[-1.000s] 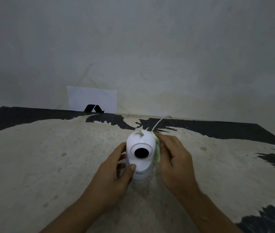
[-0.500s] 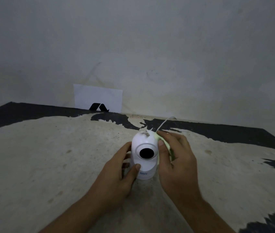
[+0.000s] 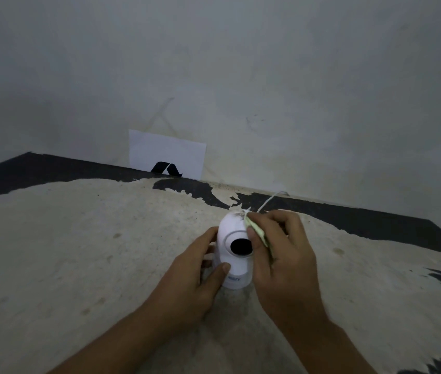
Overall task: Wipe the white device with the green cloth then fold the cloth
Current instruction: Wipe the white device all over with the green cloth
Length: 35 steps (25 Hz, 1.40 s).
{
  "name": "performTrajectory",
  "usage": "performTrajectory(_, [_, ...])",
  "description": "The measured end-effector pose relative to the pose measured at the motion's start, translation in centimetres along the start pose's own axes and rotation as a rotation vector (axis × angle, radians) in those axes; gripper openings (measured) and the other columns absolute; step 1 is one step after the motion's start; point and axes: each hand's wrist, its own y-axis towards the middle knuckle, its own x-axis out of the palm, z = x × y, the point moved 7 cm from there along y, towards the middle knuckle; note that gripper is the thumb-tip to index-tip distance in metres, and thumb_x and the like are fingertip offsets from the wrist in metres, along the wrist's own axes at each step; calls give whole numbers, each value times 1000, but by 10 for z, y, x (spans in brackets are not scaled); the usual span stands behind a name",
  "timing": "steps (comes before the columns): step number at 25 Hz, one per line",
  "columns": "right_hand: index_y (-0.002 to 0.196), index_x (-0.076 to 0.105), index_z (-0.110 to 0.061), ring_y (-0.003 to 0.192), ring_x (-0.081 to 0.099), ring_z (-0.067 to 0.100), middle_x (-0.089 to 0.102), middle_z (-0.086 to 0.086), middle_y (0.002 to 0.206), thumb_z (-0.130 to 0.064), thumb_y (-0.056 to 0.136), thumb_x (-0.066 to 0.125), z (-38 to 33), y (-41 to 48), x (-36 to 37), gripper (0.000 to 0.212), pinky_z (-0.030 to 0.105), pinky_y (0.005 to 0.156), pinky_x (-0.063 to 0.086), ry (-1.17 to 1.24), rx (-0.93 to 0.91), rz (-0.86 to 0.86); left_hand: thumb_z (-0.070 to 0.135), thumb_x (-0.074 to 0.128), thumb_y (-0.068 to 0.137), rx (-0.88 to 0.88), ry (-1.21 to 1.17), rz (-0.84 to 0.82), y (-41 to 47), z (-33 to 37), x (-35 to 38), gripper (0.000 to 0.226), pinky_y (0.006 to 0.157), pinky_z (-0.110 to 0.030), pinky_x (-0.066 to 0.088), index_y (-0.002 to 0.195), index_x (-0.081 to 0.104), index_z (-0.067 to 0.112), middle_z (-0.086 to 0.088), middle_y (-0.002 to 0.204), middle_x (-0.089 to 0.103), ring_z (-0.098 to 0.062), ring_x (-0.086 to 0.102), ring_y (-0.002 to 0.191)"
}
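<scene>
The white device [image 3: 232, 230], a small rounded camera with a black lens, stands upright on the worn table [image 3: 92, 252]. My left hand [image 3: 192, 276] grips its left side and base, thumb on the front near the bottom. My right hand [image 3: 281, 255] presses the pale green cloth [image 3: 257, 230] against the device's upper right side; only a thin strip of the cloth shows between my fingers. A white cable [image 3: 270, 199] runs from behind the device toward the wall.
A white paper card with a black mark [image 3: 166, 155] leans against the wall at the table's back edge. The tabletop is pale with black peeled patches along the back and right.
My right hand with the cloth has slid up along the device's right side toward its top. My left hand keeps the same hold. The view has shifted slightly.
</scene>
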Motion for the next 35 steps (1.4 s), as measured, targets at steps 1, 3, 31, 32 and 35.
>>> performTrajectory(1, [110, 65, 0, 91, 59, 25, 62, 18, 103, -12, 89, 54, -6, -1, 3, 27, 29, 77, 54, -21, -81, -55, 56, 50, 78, -6, 7, 3, 0, -1, 0, 51, 67, 8, 34, 117, 18, 66, 50, 105, 36, 35, 36, 93])
performTrajectory(3, [111, 66, -2, 91, 59, 25, 63, 15, 102, -16, 89, 53, -7, 1, 0, 28, 35, 73, 56, -21, -161, -82, 49, 54, 82, -11, -2, 3, 0, -1, 0, 50, 67, 7, 34, 113, 20, 68, 48, 106, 37, 35, 36, 94])
performTrajectory(31, [109, 68, -8, 111, 57, 26, 66, 9, 116, -29, 87, 61, -2, -12, 7, 32, 41, 93, 50, -59, -254, 24, 53, 48, 79, -53, -7, 30, 0, -2, 1, 51, 78, -1, 39, 123, 22, 53, 37, 112, 40, 10, 46, 104])
performTrajectory(32, [113, 65, -6, 107, 59, 22, 66, 7, 113, -26, 86, 62, 2, -10, 4, 34, 30, 92, 50, -41, -204, 53, 51, 50, 82, -43, -12, 23, 0, -2, 1, 52, 80, -2, 39, 125, 22, 54, 36, 115, 41, 11, 46, 104])
performTrajectory(35, [114, 64, -5, 101, 57, 18, 64, 2, 111, -23, 85, 63, 2, -7, -2, 34, 22, 89, 47, -27, -179, 91, 46, 53, 84, -26, -17, 16, 1, -2, 1, 56, 92, -14, 40, 132, 22, 49, 27, 122, 44, 4, 46, 111])
